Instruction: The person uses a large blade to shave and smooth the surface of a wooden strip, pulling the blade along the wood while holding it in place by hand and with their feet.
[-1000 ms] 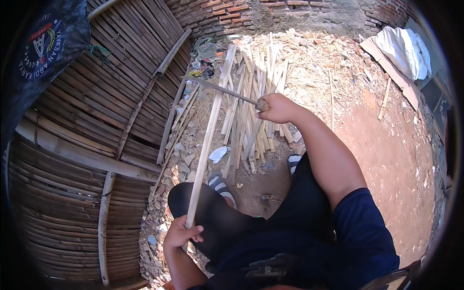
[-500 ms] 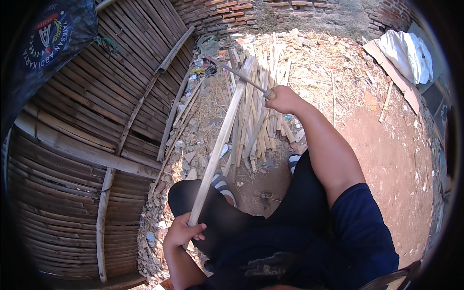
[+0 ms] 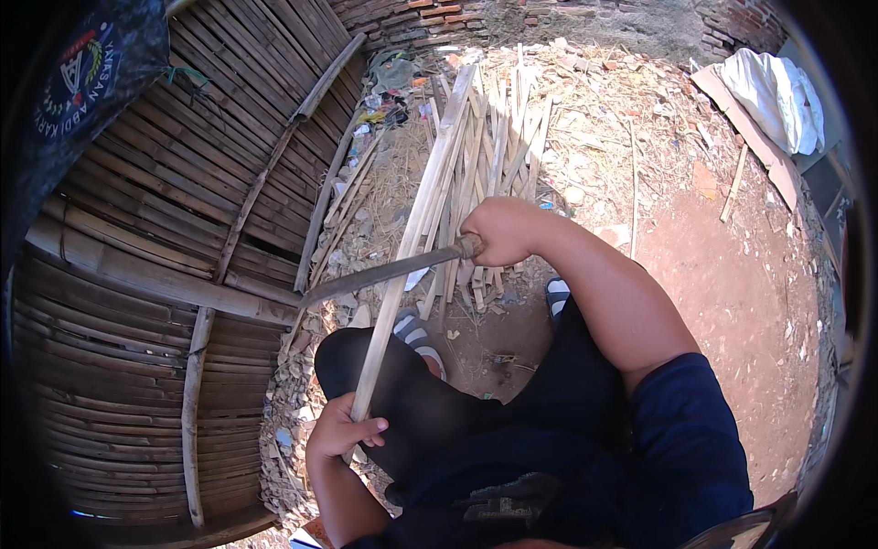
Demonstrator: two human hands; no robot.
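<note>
- Left hand (image 3: 346, 430): fingers curled closed around the near end of a long pale wooden strip (image 3: 439, 151)
- Machete (image 3: 366, 279): dark blade crossing the strip's lower half, contact unclear
- Strip: slants away toward a loose pile of strips (image 3: 498, 151); seems light, stiff, perhaps splintery, best gripped near its end, clear of the blade
- Right hand (image 3: 505, 231): fingers wrapped around the machete's handle (image 3: 470, 245)

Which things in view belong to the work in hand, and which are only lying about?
In the work:
left hand, holding a long wood strip
right hand, holding a knife across the strip
probably the pile of strips

Apparently lying about:
white sack
brown sheet
thin stick
</note>
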